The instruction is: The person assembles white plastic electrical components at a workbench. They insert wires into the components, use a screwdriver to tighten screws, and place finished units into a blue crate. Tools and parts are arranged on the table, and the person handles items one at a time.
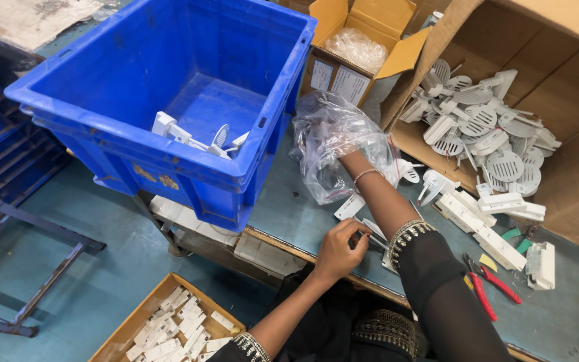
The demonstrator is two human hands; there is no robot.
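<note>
Teal workbench (303,214) pretty cramped: big blue plastic crate (169,87) hugs edge left of fingers, open cardboard box of white round vent parts (484,134) right. Right hand (343,144) reaches forward, buried inside crinkly clear plastic bag (330,141), fingers hidden, can't tell grip. Left hand (340,248) at bench edge, fingers curled pinching small white plastic piece (366,234).

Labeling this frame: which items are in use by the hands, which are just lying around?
In use:
right hand inside clear plastic bag
left hand on small white part

Lying about:
blue crate
red-handled pliers
cardboard box of white grilles
box of white strips
</note>
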